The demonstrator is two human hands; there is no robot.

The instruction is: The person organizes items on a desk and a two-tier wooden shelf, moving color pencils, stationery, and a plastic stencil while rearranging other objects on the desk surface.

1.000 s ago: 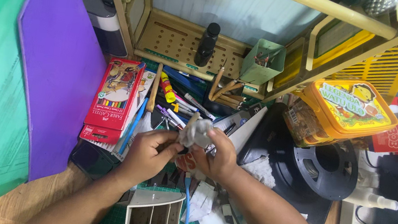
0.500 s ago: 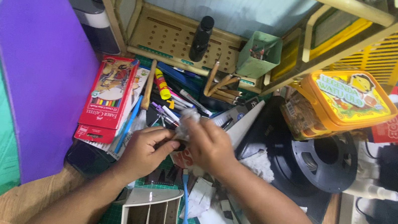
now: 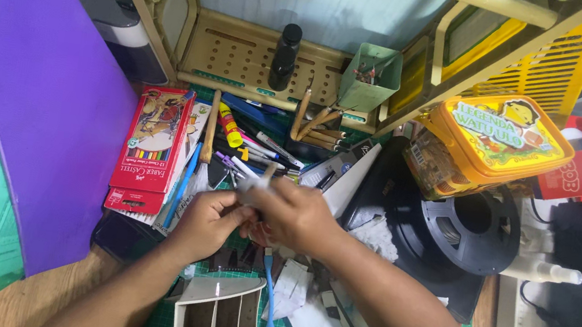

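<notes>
Hands pressed together — left hand [image 3: 206, 220] and right hand [image 3: 297, 216] both pinching a small grey wad [image 3: 249, 189].

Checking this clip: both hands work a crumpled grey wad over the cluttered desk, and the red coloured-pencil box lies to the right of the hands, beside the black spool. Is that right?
Not quite. The head view shows the red pencil box to the left of the hands, against the purple sheet. The black spool lies on the far right. The rest holds: left hand and right hand both hold the grey wad.
</notes>
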